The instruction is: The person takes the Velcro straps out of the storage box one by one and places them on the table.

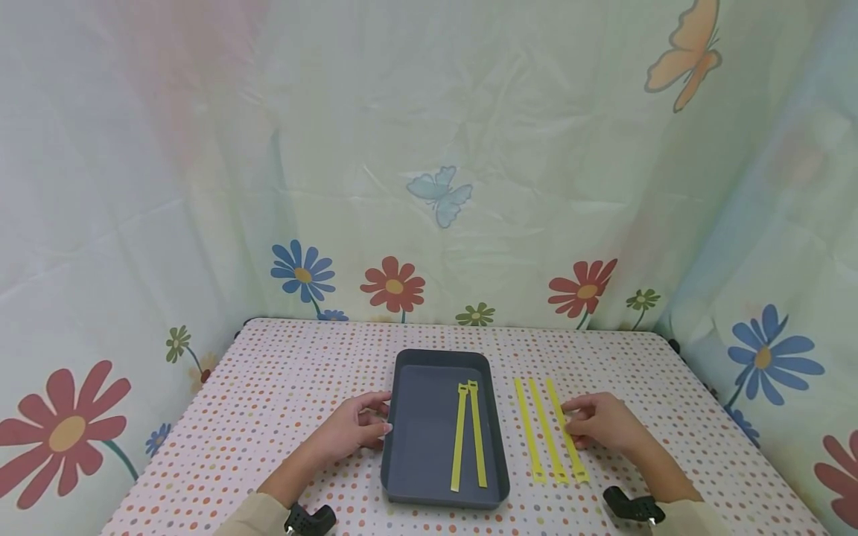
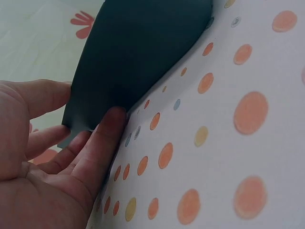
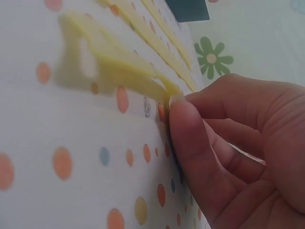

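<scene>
A dark grey rectangular tray (image 1: 418, 432) stands on the dotted tabletop, with two yellow cable straps (image 1: 459, 439) lying in its right half. My left hand (image 1: 348, 432) is at the tray's left side. In the left wrist view its fingertips touch the outside wall (image 2: 128, 47), with the thumb low by the table. To the right of the tray lie three more yellow straps side by side, slotted heads toward me. My right hand (image 1: 603, 426) pinches the edge of the rightmost yellow cable strap (image 3: 128, 71) between thumb and forefinger, around its middle.
The table (image 1: 302, 372) has a white cover with coloured dots. Behind it and on both sides hangs a pale curtain (image 1: 536, 186) printed with flowers and butterflies. Each wrist wears a black strap (image 1: 633, 506).
</scene>
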Available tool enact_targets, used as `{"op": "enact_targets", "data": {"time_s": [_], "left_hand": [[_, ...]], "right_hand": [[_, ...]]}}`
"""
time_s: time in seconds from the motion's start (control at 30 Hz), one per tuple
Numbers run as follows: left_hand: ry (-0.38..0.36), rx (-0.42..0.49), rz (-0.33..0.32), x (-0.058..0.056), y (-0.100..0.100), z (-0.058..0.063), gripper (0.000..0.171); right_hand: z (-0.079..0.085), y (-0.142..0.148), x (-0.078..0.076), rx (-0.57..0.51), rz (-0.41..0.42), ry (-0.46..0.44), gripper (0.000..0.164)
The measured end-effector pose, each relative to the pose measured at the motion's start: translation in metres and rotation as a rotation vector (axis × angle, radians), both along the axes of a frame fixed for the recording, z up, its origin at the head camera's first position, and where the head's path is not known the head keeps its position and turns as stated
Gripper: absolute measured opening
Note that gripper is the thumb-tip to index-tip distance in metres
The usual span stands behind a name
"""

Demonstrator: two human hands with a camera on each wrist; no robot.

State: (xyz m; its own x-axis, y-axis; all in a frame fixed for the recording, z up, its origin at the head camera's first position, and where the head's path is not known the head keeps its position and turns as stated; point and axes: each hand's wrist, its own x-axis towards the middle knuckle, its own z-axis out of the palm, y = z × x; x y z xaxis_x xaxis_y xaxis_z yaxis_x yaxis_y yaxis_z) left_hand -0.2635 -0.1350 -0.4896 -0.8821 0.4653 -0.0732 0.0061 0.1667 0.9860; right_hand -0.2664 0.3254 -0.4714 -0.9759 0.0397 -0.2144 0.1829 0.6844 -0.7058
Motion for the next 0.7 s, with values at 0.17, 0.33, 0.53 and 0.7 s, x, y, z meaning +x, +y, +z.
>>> {"op": "enact_targets", "data": {"time_s": [0.17, 0.33, 0.53, 0.7], "left_hand": [[0.004, -0.007, 0.004, 0.0009, 0.0002, 0.0009, 0.063], [0.01, -0.009, 0.004, 0.0016, 0.0001, 0.0018, 0.063], [0.007, -0.007, 0.003, 0.002, 0.0, 0.0018, 0.064], [-0.002, -0.012, 0.01, 0.0021, 0.0005, 0.0024, 0.064]], "right_hand": [[0.0019, -0.0009, 0.0008, 0.034, 0.012, 0.016, 0.044], [0.0003, -0.0011, 0.0007, 0.051, -0.004, 0.02, 0.044], [0.0005, -0.0014, 0.0015, 0.067, -0.006, 0.028, 0.041], [0.0022, -0.0022, 0.0029, 0.086, 0.009, 0.04, 0.04]]}}
